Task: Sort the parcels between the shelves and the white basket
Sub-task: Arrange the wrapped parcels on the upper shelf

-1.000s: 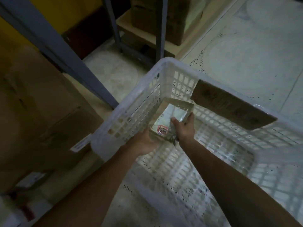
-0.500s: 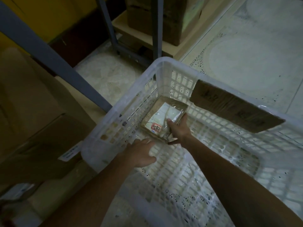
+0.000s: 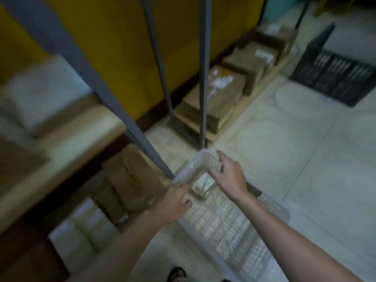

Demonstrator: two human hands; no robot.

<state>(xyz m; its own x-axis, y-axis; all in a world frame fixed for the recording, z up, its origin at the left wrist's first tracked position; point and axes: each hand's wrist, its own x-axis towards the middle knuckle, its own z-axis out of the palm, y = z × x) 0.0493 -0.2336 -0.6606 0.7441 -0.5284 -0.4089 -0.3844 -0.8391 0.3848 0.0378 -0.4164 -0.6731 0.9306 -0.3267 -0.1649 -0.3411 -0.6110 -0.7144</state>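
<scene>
So the parcel [image 3: 203,185] is down now. It's a small flat packet with a pale label, lying on the floor of the white basket [image 3: 223,226], tucked into the far corner by the grey shelf post [image 3: 150,147]. Nobody's holding it.

The right hand [image 3: 230,176] hovers just above it with the fingers spread and nothing in them. The left hand [image 3: 173,202] is by the basket's near-left rim, fingers loose and empty. It's too blurry to say if it actually touches the rim.

That's the big change. A second ago both hands were round the packet, lowering it into that corner. Half a second ago the left had let go and only the right was still on it. Now both are off, so I'd call this one sorted.

The view is also way higher and wider than before, so my guess is the person is straightening up. You can now see the low shelf of brown cardboard boxes [image 3: 219,98] past the basket, more boxes [image 3: 130,180] on the bottom shelf to the left, and a black crate [image 3: 333,76] far right on the floor.

Next up is probably another parcel from those shelves.
</scene>
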